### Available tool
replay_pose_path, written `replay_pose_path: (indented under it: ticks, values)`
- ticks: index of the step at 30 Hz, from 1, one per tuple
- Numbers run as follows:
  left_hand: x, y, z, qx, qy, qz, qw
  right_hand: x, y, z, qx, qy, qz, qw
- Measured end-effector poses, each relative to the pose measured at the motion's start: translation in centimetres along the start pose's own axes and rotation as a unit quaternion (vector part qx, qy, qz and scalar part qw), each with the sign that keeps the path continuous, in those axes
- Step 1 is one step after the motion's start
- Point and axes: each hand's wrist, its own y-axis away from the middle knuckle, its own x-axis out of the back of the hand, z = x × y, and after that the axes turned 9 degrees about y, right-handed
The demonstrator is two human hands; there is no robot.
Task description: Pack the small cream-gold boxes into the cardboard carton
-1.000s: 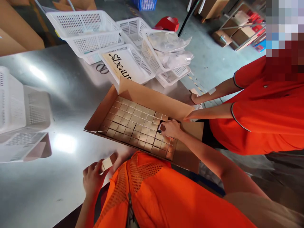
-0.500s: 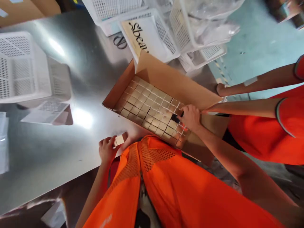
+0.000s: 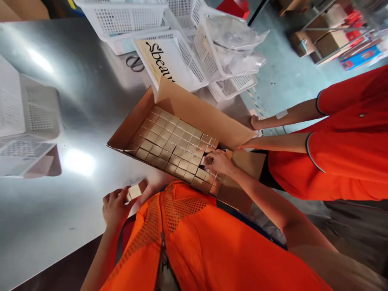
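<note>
Left hand (image 3: 115, 204): my grip is closed, fingertips and thumb, on a small box (image 3: 134, 192), held near the edge of the counter (image 3: 91, 121), beside the carton (image 3: 194, 107) and outside it. Whether that box also touches the counter I cannot tell.

Right hand (image 3: 222, 162): lowered inside the open carton, fingers bent about a dark gap among the packed boxes (image 3: 166, 135). One box shows between thumb and forefinger; I cannot tell whether the grip is firm on it. The remaining boxes stand in close rows.

Step in hand, in my judgement: handling the boxes singly at the gap. A move there calls for a narrow fingertip hold and a straight, upright path, as tight neighbours could catch or tilt. The left box calls for steady, light pressure.

Noted nearby: a co-worker's forearm (image 3: 275, 142) reaches the carton's far side, so elbow room is limited.
</note>
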Motion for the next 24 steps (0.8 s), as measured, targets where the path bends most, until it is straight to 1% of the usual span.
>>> replay_pose_path:
  ticks: [4, 8, 10, 13, 15, 18, 20, 22, 24]
  values:
    - [0.0, 0.0, 0.0, 0.008, 0.002, -0.008, 1.000, 0.5, 0.1, -0.9, -0.045, 0.033, 0.044, 0.997]
    - [0.1, 0.0, 0.1, 0.015, 0.004, -0.011, 1.000, 0.8, 0.4, -1.8, -0.058, 0.042, 0.060, 0.996]
    - [0.2, 0.0, 0.1, 0.015, 0.006, -0.014, 1.000, 0.6, 1.0, -2.3, -0.030, 0.029, 0.045, 0.998]
    - [0.1, 0.0, -0.1, 0.012, 0.005, -0.015, 1.000, -0.2, 2.1, -3.1, 0.041, 0.003, -0.001, 0.999]
    - [0.0, 0.0, -0.2, 0.009, 0.002, -0.010, 1.000, -0.8, 2.5, -3.5, 0.064, -0.004, -0.028, 0.998]
    - [-0.2, 0.1, -0.5, 0.003, 0.000, -0.001, 1.000, -1.2, 2.3, -3.4, 0.066, -0.008, -0.050, 0.997]
    - [-0.3, 0.1, -0.6, 0.000, 0.000, 0.001, 1.000, -1.0, 2.1, -3.1, 0.060, -0.011, -0.055, 0.997]
    - [-0.4, 0.1, -0.7, -0.003, 0.000, 0.004, 1.000, -0.5, 2.1, -2.8, 0.045, -0.010, -0.052, 0.998]
    - [-0.5, 0.1, -0.8, -0.010, -0.001, 0.007, 1.000, -0.1, 2.2, -2.8, 0.014, -0.002, -0.038, 0.999]
